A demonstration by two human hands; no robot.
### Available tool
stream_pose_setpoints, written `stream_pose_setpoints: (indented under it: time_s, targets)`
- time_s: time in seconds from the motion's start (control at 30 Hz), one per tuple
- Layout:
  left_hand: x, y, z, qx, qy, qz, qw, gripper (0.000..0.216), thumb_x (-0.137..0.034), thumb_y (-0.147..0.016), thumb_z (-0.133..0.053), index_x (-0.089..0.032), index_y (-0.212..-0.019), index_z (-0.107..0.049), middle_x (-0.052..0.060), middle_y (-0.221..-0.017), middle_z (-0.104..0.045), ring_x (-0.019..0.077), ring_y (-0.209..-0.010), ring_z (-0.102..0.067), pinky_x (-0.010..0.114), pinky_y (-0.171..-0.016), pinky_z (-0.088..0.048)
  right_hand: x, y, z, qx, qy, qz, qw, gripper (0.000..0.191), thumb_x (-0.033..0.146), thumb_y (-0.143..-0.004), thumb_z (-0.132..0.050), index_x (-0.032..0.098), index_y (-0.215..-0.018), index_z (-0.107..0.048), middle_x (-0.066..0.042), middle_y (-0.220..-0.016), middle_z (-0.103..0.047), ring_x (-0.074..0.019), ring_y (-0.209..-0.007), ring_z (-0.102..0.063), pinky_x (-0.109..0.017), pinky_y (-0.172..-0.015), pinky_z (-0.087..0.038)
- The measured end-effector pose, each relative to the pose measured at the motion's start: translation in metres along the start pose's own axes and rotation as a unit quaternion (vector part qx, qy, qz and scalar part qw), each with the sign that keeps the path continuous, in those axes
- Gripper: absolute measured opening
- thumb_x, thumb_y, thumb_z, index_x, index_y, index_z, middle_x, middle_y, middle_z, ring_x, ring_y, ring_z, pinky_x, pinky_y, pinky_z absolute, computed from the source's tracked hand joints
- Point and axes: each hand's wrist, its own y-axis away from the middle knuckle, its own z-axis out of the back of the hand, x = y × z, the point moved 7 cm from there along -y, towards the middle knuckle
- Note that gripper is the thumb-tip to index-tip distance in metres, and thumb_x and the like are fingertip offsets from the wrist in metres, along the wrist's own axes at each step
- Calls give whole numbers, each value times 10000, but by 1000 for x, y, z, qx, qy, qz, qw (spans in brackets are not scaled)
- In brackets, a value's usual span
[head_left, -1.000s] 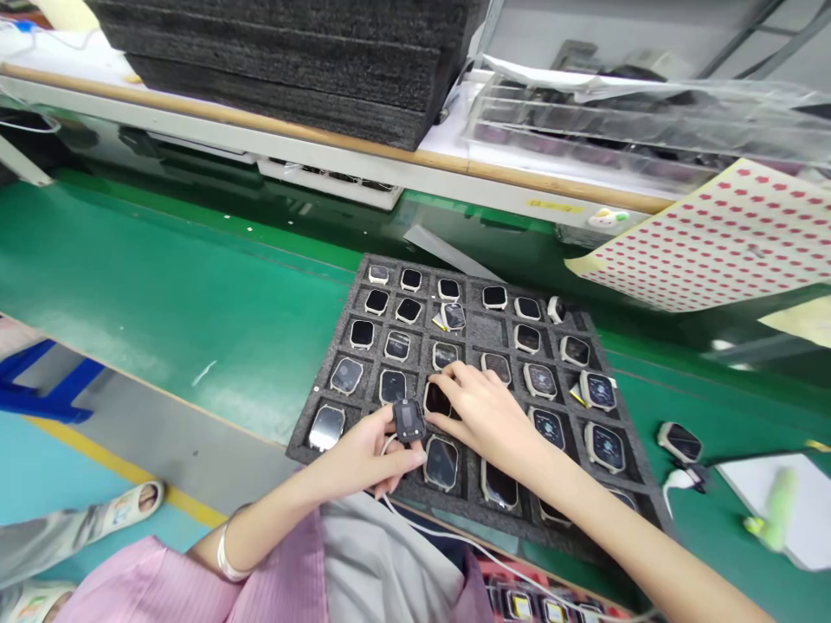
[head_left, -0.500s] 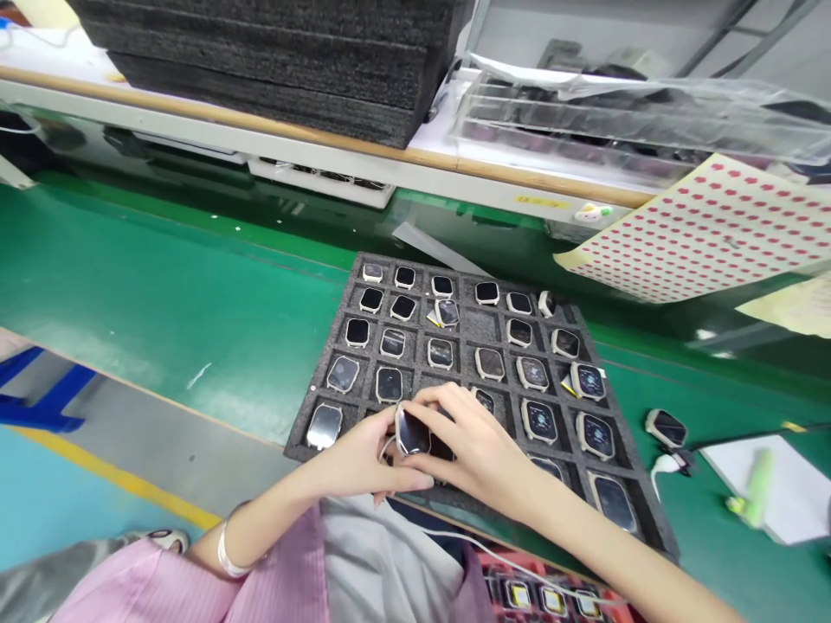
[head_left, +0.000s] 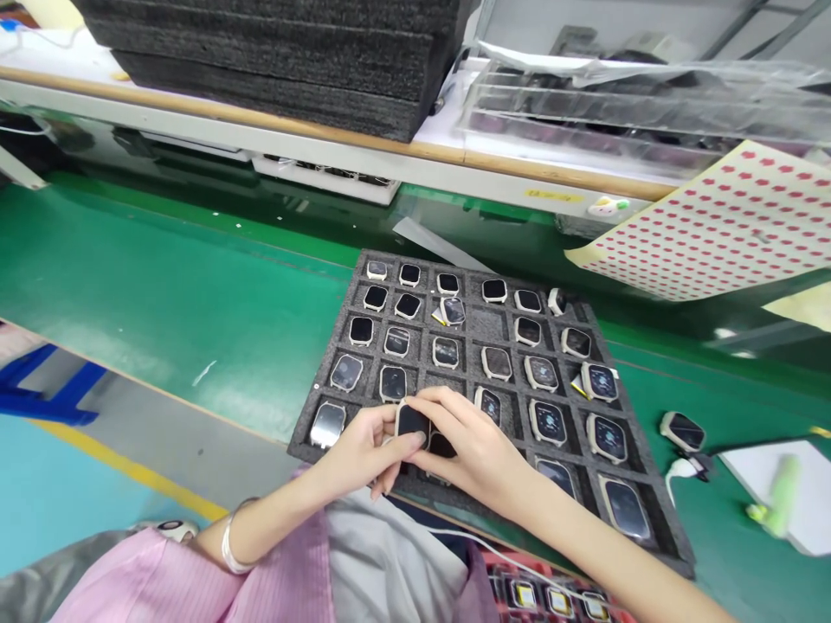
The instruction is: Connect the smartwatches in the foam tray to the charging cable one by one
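Observation:
Between my two hands, over the front edge of a dark foam tray (head_left: 305, 424), is a smartwatch case (head_left: 411, 419) with a dark screen. My left hand (head_left: 370, 446) grips it from the left, the thumb lying across the lower part of the screen. My right hand (head_left: 464, 437) has its fingertips on the top and right side of the same case. Another dark watch face (head_left: 442, 445) shows in the tray beneath my right hand. Around them, the tray's compartments hold several watch cases, some with lit screens, such as this one (head_left: 549, 422).
Right of the tray lie a loose watch (head_left: 683, 430), a white cable plug (head_left: 681, 468) and a green object (head_left: 782, 493) on a white pad. A red tray (head_left: 545, 597) of watches sits below the table edge. Foam blocks (head_left: 279, 61) and a dotted sticker sheet (head_left: 714, 225) are behind.
My left thumb has moved up onto the screen of the held watch. The watch is turned slightly, and its reflection is gone. The view has shifted a little.

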Motion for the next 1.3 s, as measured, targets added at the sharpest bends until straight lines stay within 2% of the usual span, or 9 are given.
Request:
stream_pose_setpoints:
  time_s: [0.33, 0.57, 0.67, 0.8, 0.87, 0.97, 1.17, 1.23, 1.3]
  targets:
    - [0, 2, 0, -12, 1, -1, 1000, 395, -473, -819, -636, -109, -939, -541, -66, -416, -460, 63, -258, -368, 131, -256, -244, 0, -1, 2, -17, -67, 14, 998, 369, 313, -915, -593, 164, -1237, -493, -138, -1125, -556, -263, -1015, -576, -404, -837, -544]
    - [-2, 3, -1, 0, 11, -2, 1000, 371, -444, -821, -647, -111, -947, -544, -72, -459, -445, 48, -273, -367, 127, -263, -233, -1, 4, 7, 18, -78, 13, 997, 417, 336, -921, -598, 193, -1289, -465, -120, -1159, -546, -264, -1071, -544, -420, -901, -501]
    - [-2, 3, -2, 3, 11, 0, 1000, 358, -445, -823, -640, -114, -921, -543, -9, -580, -567, 39, -280, -382, 133, -258, -229, -12, 9, 19, 15, -81, -4, 997, 352, 343, -929, -587, 198, -1235, -490, -105, -1143, -549, -248, -1052, -549, -387, -898, -495]
    - [-4, 4, -2, 0, 10, 3, 1000, 318, -418, -842, -614, -115, -880, -527, 113, -855, -670, 26, -295, -409, 141, -254, -234, -41, 26, 40, -34, 60, -77, 995, 141, 278, -953, -498, 181, -1039, -554, -114, -1057, -561, -287, -988, -551, -473, -870, -471]
    - [-5, 4, -3, -3, 8, 4, 1000, 308, -410, -846, -607, -117, -870, -519, 124, -871, -676, 24, -293, -408, 141, -257, -226, -53, 37, 40, -12, 130, -95, 987, 137, 258, -949, -471, 171, -1004, -561, -124, -1049, -561, -308, -976, -545, -518, -859, -457]
    - [-6, 4, -4, -4, 6, 9, 1000, 306, -408, -849, -601, -118, -887, -514, 124, -857, -681, 25, -289, -402, 143, -262, -212, -60, 49, 36, 18, 152, -95, 984, 171, 218, -952, -421, 162, -1022, -567, -136, -1083, -559, -306, -996, -542, -523, -863, -460]
    - [-4, 5, -4, -1, 1, 13, 1000, 322, -420, -853, -601, -115, -895, -509, 122, -847, -676, 17, -290, -390, 137, -270, -201, -48, 45, 41, -14, 134, -89, 987, 184, 203, -959, -427, 165, -1034, -590, -145, -1167, -528, -312, -1079, -505, -521, -908, -436]
    - [-3, 5, -5, 2, -1, 12, 1000, 324, -424, -855, -600, -114, -901, -514, 108, -830, -671, 14, -290, -383, 135, -270, -200, -37, 40, 43, -32, 71, -93, 993, 184, 233, -958, -480, 179, -1114, -564, -125, -1175, -515, -281, -1092, -505, -468, -939, -433]
    - [-3, 5, -7, 4, -3, 8, 1000, 331, -427, -853, -604, -111, -912, -526, 77, -772, -657, 10, -292, -365, 132, -273, -201, -23, 33, 38, -20, -7, -95, 995, 287, 263, -935, -557, 196, -1211, -514, -106, -1190, -500, -252, -1102, -503, -402, -947, -442]
